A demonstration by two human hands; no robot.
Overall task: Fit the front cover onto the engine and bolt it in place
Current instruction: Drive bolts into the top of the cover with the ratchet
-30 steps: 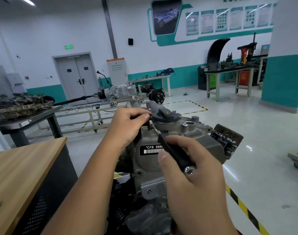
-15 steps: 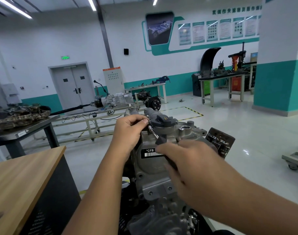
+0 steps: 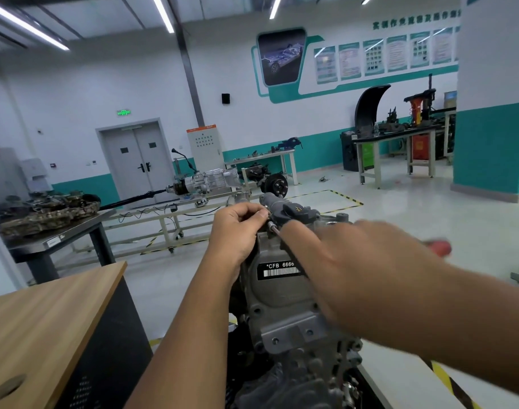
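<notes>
Front cover (image 3: 282, 293), grey cast metal with a barcode label, seated against the engine (image 3: 299, 376) at centre frame, below the black filler cap (image 3: 296, 212). The bolt site lies at the cover's upper left corner, just beside the cap. A slim driver shaft (image 3: 274, 228) runs from that corner down and to the right, its long axis oblique to the cover face. The left hand (image 3: 237, 228) is nearer the bolt: its fingers (image 3: 254, 215) are curled narrowly, pinching at the shaft tip to steady it. The right hand (image 3: 355, 261) crosses in front of the cover, blurred; it appears wrapped round the tool's handle, a red end (image 3: 439, 246) showing beyond it. Judged step: running in the upper bolt. A wooden bench (image 3: 46, 317) stands lower left.
</notes>
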